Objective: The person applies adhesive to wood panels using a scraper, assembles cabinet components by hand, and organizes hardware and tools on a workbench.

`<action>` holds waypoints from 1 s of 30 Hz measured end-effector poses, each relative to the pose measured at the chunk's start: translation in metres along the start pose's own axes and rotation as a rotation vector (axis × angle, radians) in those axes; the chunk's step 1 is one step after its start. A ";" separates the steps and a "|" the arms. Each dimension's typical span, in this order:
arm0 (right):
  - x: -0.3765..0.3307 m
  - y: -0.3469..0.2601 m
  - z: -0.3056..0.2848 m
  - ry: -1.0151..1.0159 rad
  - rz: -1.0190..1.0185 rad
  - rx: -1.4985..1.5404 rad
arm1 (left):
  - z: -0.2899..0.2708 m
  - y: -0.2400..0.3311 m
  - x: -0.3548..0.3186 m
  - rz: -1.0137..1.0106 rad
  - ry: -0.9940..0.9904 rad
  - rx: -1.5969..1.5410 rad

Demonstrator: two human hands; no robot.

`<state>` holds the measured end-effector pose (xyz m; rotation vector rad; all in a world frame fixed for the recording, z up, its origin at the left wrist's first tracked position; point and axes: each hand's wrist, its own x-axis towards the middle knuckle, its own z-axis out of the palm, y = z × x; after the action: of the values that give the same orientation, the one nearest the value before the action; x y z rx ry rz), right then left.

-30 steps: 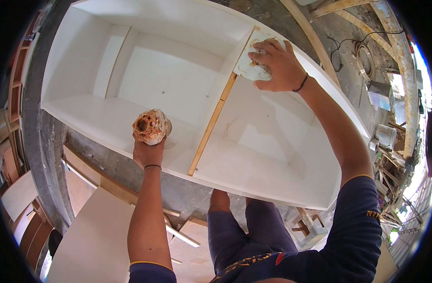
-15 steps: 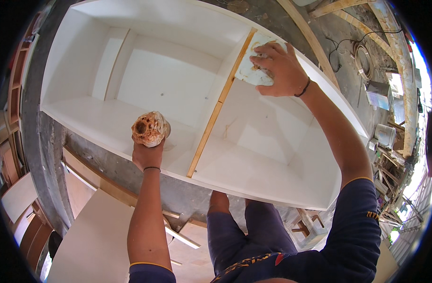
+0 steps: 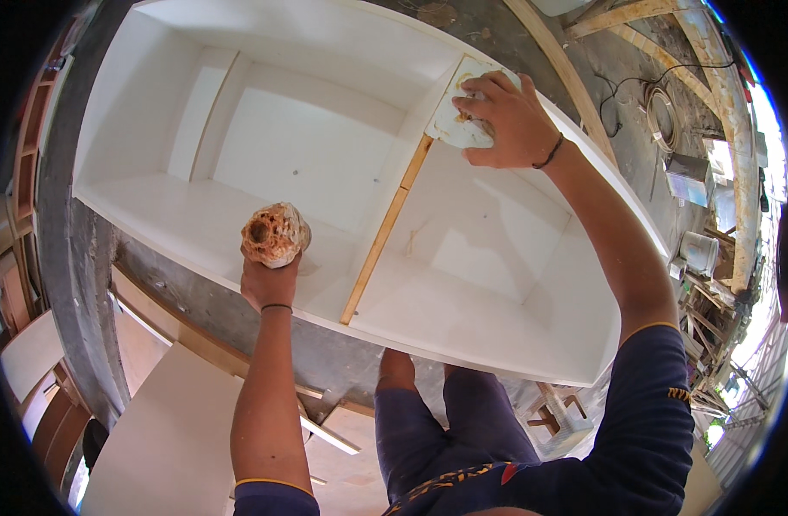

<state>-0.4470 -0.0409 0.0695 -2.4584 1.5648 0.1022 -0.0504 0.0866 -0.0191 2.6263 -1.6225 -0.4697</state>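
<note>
Two things are in hand. One is a lumpy, rounded wad — tan and orange-brown, mottled with pale patches, with a dark hollow at its near end; whether it is cloth or sponge cannot be told. Its long axis runs roughly left to right in the head view, and the hollow end faces left and slightly toward the camera. It sits at the front edge of the white cabinet, just left of the bare wooden edge of the divider. The left hand grips it from below, fingers curled up around its underside, a dark band at the wrist.

The other is a small flat white piece — squarish, smeared with yellowish-brown along its upper edge and stained near the middle. It lies flat against the far end of the divider, where this meets the cabinet's far wall, and its long side runs along the divider's line, from lower left to upper right. The right hand presses on it from the right, fingers bent and spread over its right part, thumb low; a dark band circles that wrist too.

Outward, the cabinet lies open toward the camera, its strip-like divider edge running diagonally from the front edge up to the far wall. Beneath its front edge show the person's knees in dark blue trousers and pale boards on the ground. At right lie a coil of cable and a white bucket.
</note>
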 end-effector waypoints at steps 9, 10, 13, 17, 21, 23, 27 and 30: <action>0.000 0.010 0.001 -0.067 0.005 0.037 | 0.000 -0.001 -0.002 0.021 0.032 -0.022; 0.002 0.009 0.002 -0.034 -0.006 0.037 | 0.000 -0.001 -0.002 0.010 0.012 -0.023; 0.002 0.008 0.010 0.034 -0.024 0.058 | -0.001 -0.002 -0.001 -0.025 -0.064 -0.030; 0.000 0.012 0.029 0.092 -0.002 0.147 | -0.004 0.003 0.000 -0.028 -0.065 -0.015; -0.002 0.017 0.036 0.126 -0.010 0.194 | -0.003 0.002 0.000 -0.016 -0.058 -0.033; -0.007 0.017 0.028 0.058 0.008 0.126 | -0.002 0.001 0.000 -0.024 -0.047 -0.016; -0.020 0.008 0.005 0.000 0.020 0.033 | -0.008 0.006 -0.003 -0.051 -0.072 0.015; -0.015 0.000 0.001 0.036 -0.056 0.068 | -0.009 0.007 -0.001 -0.064 -0.087 0.028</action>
<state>-0.4531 -0.0273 0.0713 -2.4617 1.4867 -0.0048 -0.0547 0.0827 -0.0094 2.7217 -1.5829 -0.5759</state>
